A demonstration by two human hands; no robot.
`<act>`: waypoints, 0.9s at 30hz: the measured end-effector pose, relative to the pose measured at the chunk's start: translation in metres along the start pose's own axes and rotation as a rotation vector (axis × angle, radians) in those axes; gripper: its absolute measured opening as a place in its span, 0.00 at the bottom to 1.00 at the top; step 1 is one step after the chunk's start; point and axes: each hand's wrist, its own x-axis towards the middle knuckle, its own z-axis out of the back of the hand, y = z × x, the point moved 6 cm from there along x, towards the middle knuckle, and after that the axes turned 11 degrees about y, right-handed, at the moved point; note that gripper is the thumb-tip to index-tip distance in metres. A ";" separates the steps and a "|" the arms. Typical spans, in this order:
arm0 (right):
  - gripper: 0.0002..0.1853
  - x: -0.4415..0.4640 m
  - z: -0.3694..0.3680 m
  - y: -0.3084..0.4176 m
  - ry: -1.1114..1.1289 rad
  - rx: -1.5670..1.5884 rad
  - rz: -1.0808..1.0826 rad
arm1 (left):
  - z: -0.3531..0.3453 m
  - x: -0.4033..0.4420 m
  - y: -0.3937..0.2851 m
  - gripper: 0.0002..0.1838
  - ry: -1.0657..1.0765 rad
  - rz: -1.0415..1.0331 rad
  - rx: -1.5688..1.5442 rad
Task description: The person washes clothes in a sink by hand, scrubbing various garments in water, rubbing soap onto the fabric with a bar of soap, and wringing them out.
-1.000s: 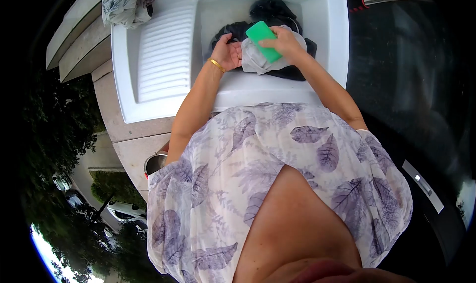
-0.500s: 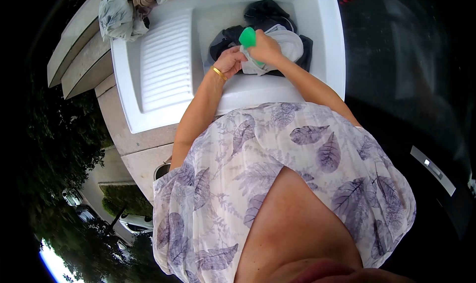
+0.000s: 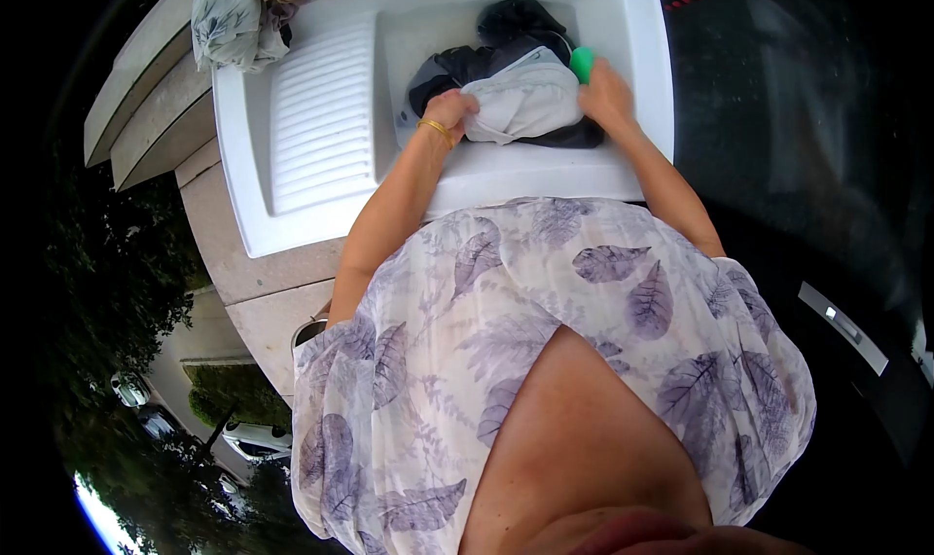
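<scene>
White cloth (image 3: 525, 106) is pinched at nine o'clock by your left hand (image 3: 450, 110); green bar (image 3: 582, 64), clamped in your right hand (image 3: 607, 96) at two, may slip if wet.

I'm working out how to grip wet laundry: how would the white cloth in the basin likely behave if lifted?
The white cloth would probably hang floppy, since it bunches into soft folds between the hands. It may feel heavy for its size if soaked; the basin seems to hold water.
</scene>
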 end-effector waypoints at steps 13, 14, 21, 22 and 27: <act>0.19 -0.024 -0.042 0.126 0.068 0.081 0.436 | 0.008 0.001 -0.002 0.21 0.120 -0.061 0.065; 0.20 -0.020 -0.045 0.117 0.077 0.058 0.375 | 0.006 -0.002 -0.001 0.21 0.089 -0.044 0.067; 0.16 -0.001 -0.024 0.073 0.055 0.090 0.256 | -0.011 -0.018 -0.010 0.22 0.058 -0.020 0.077; 0.16 -0.008 -0.027 0.083 0.080 0.143 0.345 | -0.009 -0.015 -0.010 0.22 0.066 -0.024 0.114; 0.16 -0.030 -0.046 0.123 0.046 0.096 0.505 | -0.001 -0.011 -0.007 0.21 0.087 -0.031 0.205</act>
